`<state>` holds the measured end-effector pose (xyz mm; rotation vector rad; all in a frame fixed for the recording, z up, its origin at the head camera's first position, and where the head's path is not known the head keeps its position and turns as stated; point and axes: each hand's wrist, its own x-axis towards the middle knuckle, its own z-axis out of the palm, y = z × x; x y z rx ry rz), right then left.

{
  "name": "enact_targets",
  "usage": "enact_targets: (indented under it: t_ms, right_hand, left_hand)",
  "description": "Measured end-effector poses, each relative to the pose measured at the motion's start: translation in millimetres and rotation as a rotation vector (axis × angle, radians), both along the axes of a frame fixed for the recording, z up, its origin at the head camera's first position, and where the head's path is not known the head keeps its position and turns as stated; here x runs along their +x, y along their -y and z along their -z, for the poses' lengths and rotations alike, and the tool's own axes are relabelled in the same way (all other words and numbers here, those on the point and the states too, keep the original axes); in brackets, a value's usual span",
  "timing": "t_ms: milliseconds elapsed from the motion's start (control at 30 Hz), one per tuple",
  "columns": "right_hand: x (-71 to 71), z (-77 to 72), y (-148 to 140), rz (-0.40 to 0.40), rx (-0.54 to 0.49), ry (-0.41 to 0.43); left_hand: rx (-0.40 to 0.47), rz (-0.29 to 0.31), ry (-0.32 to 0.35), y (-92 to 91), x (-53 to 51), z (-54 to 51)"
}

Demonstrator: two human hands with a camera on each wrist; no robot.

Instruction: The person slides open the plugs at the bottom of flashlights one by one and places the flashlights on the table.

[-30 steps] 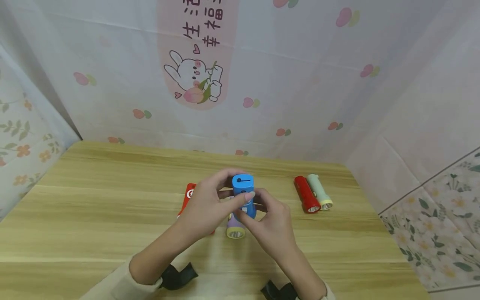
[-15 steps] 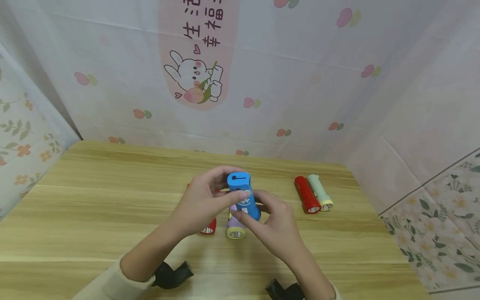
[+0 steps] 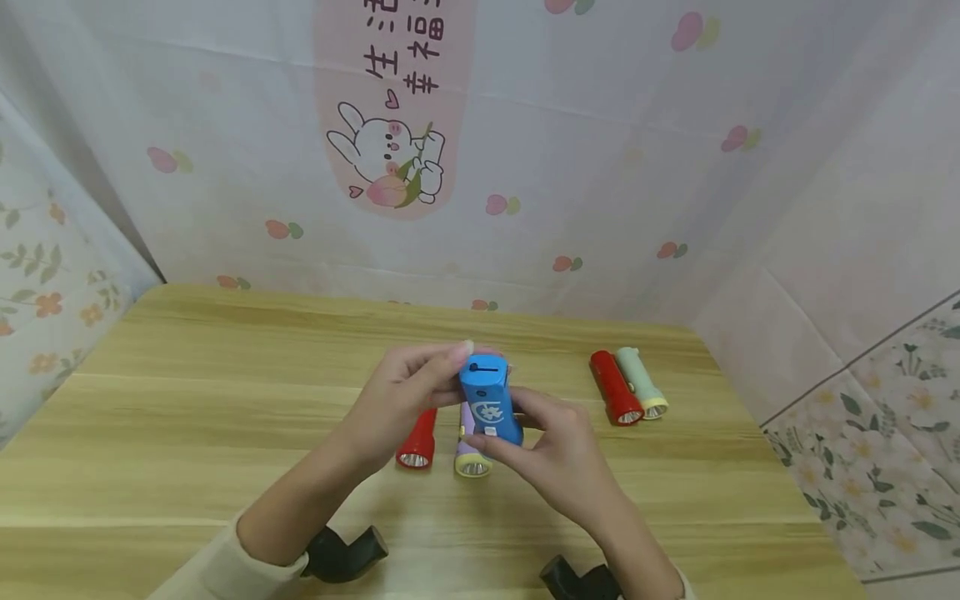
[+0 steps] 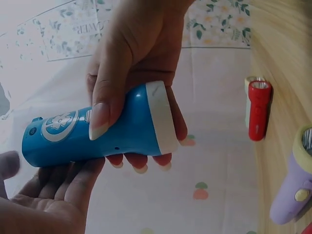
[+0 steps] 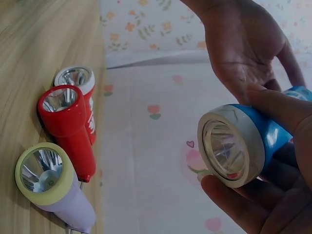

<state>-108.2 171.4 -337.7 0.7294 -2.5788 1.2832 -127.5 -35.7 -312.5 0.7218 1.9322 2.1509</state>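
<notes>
- Head view: I have the blue flashlight [image 3: 492,407] raised between my two hands, tail end up, lens end down, tilted a little, in line with the purple flashlight [image 3: 468,454] lying behind it.
- My right hand [image 3: 558,443] grasps it toward the lens end, right thumb [image 4: 103,109] across the body, fingers bent round the other side. I would trust the weight to this hold, with firm, even pressure.
- My left hand [image 3: 401,396] isn't gripping: its fingers lie fairly straight against the tail end, and the left thumb [image 4: 9,165] stands off the shell. Fine as a light prop, I think; to turn the body well, I would bring that thumb in first.
- Fingertips of the right hand sit close by the white rim [image 5: 253,141]; better to spare the lens [image 5: 223,149].
- The shell looks smooth and may slip, so slow, small wrist turns suit it.
- Left of the purple one lies the left red flashlight [image 3: 418,440]; farther right, the right red flashlight [image 3: 617,388] and pale green flashlight [image 3: 642,385] lie side by side. I should hold the blue one clear of the table [image 3: 225,400] and these neighbours.
</notes>
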Motion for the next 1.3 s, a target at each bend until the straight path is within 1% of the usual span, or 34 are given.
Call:
enact_targets:
  t_ms: [133,233,300,433,533,667,733,900,1100,1300]
  right_hand:
    - [0.5,-1.2,-0.6,-0.025,0.010,-0.003]
    - [0.8,-2.2,-0.8,-0.042,0.013,-0.007]
    - [0.9,-3.4,-0.6,-0.054,0.012,-0.009]
    - [1.5,-5.5,0.0,-0.060,0.010,-0.011]
    - [2.4,-5.9,0.2,-0.051,0.012,-0.010]
    - [3.4,-4.8,0.5,-0.036,0.022,-0.014]
    - [3.7,-3.9,0.6,-0.034,0.023,-0.016]
    - [4.6,-2.9,-0.4,-0.036,0.008,-0.021]
    - [4.4,-4.2,-1.7,-0.053,0.016,-0.061]
    - [3.9,-6.4,-2.0,-0.042,0.041,-0.045]
  left_hand:
    - [0.027,0.007,0.080,0.5,-0.7,-0.6]
    - [0.040,0.028,0.104,2.1,-2.6,-0.5]
    - [0.052,0.041,0.106,3.6,-3.5,-0.2]
    - [0.067,0.048,0.108,5.2,-3.6,-0.5]
    - [0.071,0.041,0.111,5.1,-2.9,-1.4]
    - [0.050,0.018,0.122,4.6,-3.0,-2.1]
    - [0.042,0.017,0.123,4.3,-3.0,-1.8]
    - [0.045,0.042,0.122,3.0,-2.0,-1.2]
    - [0.045,0.045,0.143,0.8,-0.9,-3.7]
    - [0.049,0.057,0.130,1.4,-3.6,-1.0]
